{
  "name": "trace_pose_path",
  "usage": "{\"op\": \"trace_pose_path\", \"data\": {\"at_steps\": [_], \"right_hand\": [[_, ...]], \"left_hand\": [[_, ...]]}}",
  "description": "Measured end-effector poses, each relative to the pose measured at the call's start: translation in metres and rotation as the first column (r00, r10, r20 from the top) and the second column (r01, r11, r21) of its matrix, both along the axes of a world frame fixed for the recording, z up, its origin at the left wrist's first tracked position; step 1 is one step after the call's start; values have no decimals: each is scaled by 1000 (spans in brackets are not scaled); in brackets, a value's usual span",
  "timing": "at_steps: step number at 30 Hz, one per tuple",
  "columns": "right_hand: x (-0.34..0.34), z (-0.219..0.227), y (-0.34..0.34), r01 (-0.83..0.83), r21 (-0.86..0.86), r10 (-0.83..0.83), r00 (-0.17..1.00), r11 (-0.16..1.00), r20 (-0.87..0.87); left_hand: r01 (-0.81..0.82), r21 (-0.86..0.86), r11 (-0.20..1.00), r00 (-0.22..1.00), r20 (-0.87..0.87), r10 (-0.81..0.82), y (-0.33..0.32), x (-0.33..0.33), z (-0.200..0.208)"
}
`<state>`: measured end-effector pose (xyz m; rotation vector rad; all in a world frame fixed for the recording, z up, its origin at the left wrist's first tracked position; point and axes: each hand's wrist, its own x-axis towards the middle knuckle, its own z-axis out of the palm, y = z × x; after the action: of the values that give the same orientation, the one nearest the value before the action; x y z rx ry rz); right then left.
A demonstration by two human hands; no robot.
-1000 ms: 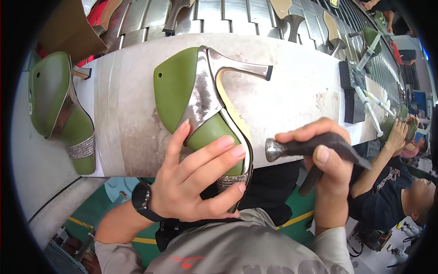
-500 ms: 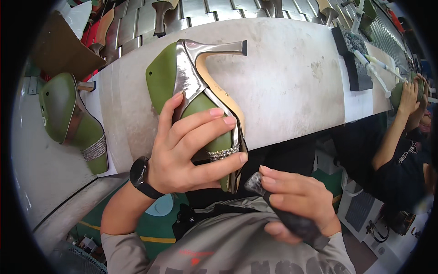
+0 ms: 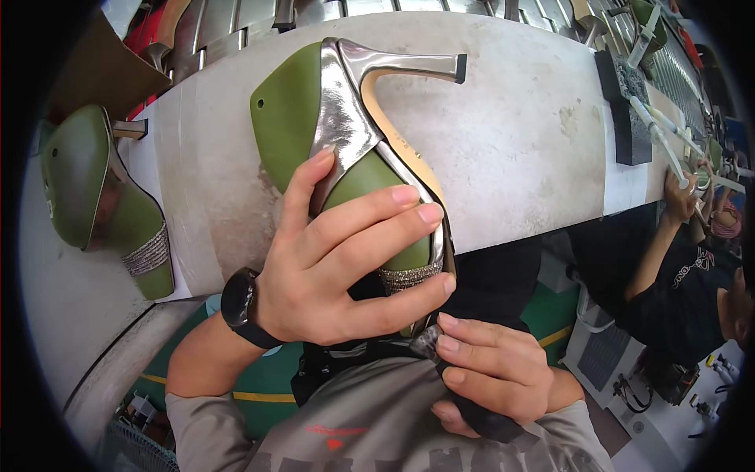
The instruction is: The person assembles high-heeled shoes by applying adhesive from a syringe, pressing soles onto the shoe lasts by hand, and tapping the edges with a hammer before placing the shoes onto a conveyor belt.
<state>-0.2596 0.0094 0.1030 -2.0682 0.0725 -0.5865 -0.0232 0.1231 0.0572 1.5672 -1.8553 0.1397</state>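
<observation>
A lasted high-heeled sandal (image 3: 118,197) rests at the far left of the surface (image 3: 519,141). The left hand (image 3: 330,271), fingers spread, holds a second lasted sandal (image 3: 346,118) at the near edge, heel pointing right, toe toward the person. The right hand (image 3: 503,374) is curled around a dark hammer (image 3: 486,421), its metal face just beside the toe. Farther right are a black block (image 3: 626,114) and syringes (image 3: 662,141).

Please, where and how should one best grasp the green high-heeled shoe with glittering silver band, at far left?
Probably around its narrower middle, from above: the shoe lies on its side, bulky at the back, and its slender heel projects right.
</observation>
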Motion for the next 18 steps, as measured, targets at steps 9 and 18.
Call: {"op": "trace_pose_path", "data": {"at_steps": [9,18], "right_hand": [[22,22,-20,127,99,-119,989,987,-83],[12,4,0,165,29,-166,985,986,37]], "left_hand": [[19,69,997,1000,13,-20,0,1,9],[-193,143,971,980,-14,197,6,-16,2]]}}
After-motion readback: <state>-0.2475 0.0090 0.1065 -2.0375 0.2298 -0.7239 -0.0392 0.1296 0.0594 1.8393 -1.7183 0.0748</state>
